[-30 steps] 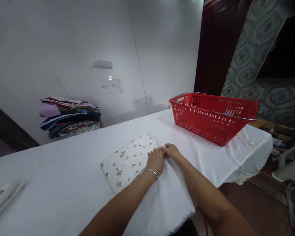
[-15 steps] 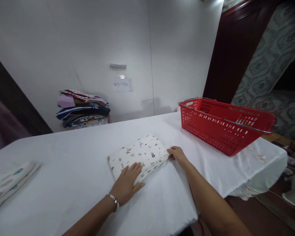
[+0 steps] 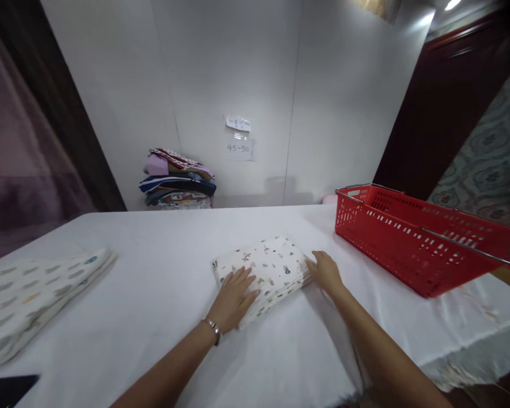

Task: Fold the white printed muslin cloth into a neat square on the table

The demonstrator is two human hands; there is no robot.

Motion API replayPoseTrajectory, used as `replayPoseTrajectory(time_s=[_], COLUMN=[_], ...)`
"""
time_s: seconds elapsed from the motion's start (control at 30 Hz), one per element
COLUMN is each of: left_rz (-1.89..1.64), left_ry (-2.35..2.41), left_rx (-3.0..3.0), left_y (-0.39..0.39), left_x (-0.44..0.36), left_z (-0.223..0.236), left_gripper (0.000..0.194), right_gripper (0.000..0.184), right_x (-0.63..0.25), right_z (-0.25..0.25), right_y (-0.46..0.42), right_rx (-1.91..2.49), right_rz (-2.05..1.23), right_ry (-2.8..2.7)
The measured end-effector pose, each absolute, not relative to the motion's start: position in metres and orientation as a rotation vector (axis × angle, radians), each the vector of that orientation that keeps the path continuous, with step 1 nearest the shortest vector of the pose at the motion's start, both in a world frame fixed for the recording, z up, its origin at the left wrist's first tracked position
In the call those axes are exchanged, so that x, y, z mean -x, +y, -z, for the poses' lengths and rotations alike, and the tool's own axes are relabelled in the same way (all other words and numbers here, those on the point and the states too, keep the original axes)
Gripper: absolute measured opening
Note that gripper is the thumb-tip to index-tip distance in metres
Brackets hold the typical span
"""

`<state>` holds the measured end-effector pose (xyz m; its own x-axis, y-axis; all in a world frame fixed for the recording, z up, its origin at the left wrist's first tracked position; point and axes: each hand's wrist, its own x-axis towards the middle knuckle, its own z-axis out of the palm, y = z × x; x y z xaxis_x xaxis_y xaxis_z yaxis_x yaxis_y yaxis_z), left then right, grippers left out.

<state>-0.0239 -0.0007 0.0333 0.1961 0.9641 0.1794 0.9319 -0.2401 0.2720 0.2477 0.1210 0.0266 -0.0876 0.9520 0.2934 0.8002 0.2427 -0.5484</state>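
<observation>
A folded white cloth [image 3: 276, 263] with a small print of starfish and other grey shapes lies on the white-covered table in front of me. Its layered edge faces me. My left hand [image 3: 233, 297], with a silver bracelet at the wrist, rests flat on the cloth's near left part, fingers spread. At the cloth's right end is my right hand [image 3: 326, 273], its fingers apart and touching the edge there. The underside of that hand's grip is partly hidden.
Another folded cloth [image 3: 38, 289] with grey cloud shapes lies at the left, above a dark flat object [image 3: 11, 390]. A red basket [image 3: 386, 241] with metal handles stands at the right. Folded clothes [image 3: 178, 180] are stacked by the wall under a "45-50" paper [image 3: 240, 149].
The view has swung left, bringing more of the left cloth and the dark object into sight. My right hand's fingers have loosened from the cloth's edge; my left hand stays on top.
</observation>
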Motion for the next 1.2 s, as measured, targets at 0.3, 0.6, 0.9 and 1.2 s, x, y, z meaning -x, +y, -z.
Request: replayPoseTrajectory(time_s=[0.3,0.6,0.9,1.2], left_rz=[-0.313,-0.249,-0.298,-0.333], left_ry=[2.313,2.279,2.411,2.436], left_rx=[-2.071,-2.059,-1.902,-1.887], left_y=[0.028,0.031,0.071,0.07], left_x=[0.02,0.021,0.048,0.048], left_z=[-0.006,-0.012,-0.008,0.005], left_gripper=[0.066,0.067,0.074,0.073], right_gripper=[0.058,0.064,0.062,0.068], right_x=[-0.167,-0.182,-0.174,-0.155], right_z=[-0.037,-0.005,-0.014,-0.005], right_y=[0.151,0.173,0.174,0.199], right_rx=[1.399,1.59,1.637,1.572], right_rz=[-0.23,-0.206,-0.174,-0.189], right_ry=[-2.545,-2.653,-2.671,-2.632])
